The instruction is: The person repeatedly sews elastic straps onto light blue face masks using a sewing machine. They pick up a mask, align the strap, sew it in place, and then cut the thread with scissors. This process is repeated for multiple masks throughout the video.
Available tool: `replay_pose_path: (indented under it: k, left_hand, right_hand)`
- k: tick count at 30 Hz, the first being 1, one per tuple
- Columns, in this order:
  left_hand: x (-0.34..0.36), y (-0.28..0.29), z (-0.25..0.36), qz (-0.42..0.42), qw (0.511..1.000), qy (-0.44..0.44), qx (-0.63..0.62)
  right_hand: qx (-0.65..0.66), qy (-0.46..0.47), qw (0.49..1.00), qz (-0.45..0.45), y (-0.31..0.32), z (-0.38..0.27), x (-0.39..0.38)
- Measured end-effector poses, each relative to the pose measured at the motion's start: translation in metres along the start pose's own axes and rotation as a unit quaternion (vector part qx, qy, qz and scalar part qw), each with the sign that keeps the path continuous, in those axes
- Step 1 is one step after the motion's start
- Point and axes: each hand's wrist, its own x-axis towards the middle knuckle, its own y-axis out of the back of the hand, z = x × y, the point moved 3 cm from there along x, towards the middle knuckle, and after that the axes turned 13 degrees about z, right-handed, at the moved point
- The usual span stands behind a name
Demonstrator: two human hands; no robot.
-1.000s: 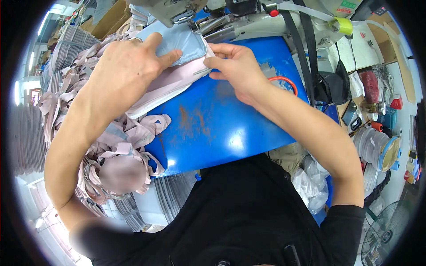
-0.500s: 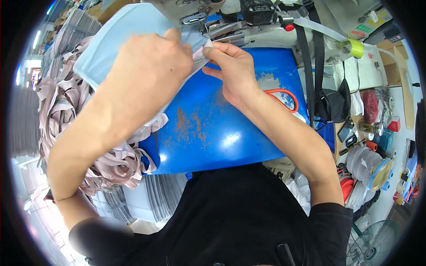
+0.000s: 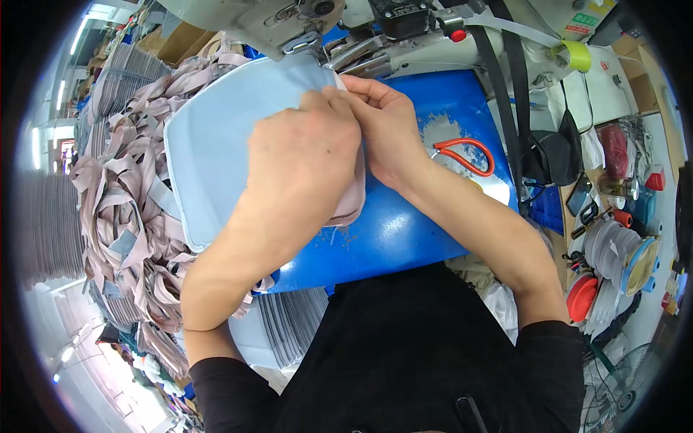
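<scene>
A light blue fabric panel (image 3: 216, 151) with rounded corners lies under the sewing machine's presser foot (image 3: 302, 43). Pale pink cloth binding (image 3: 352, 202) shows along its right side. My left hand (image 3: 307, 141) is closed over the panel's right part, knuckles up, its fingertips mostly hidden. Against it, my right hand (image 3: 390, 123) pinches the panel's edge just in front of the foot. Where the two hands meet, the cloth between the fingers is largely covered. Orange-handled scissors (image 3: 465, 155) rest on the blue work surface (image 3: 382, 224), right of my right hand.
A heap of pink-grey fabric strips (image 3: 123, 216) fills the left side, with stacked grey panels (image 3: 50, 224) beyond. Black straps (image 3: 505, 94) hang right of the blue surface. Spools, bags and a red disc (image 3: 581, 297) crowd the shelf at right.
The blue panel has turned and shifted right and nearer. My left hand has moved right and down, close against my right hand. More of the strip heap and the scissors shows.
</scene>
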Motion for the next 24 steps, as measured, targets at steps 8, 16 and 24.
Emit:
replay_pose_path:
  k: [8,16,24]
  left_hand:
    - [0.009,-0.010,0.008,0.013,0.998,0.033,-0.044]
    - [0.017,-0.033,-0.016,0.059,0.981,0.110,-0.147]
    - [0.012,-0.050,-0.070,-0.058,0.838,0.232,-0.491]
  right_hand:
    - [0.055,-0.018,0.998,-0.005,-0.002,0.009,0.001]
    - [-0.090,0.143,0.985,-0.019,0.003,0.004,0.014]
    - [-0.300,0.315,0.900,0.032,0.011,-0.007,-0.003]
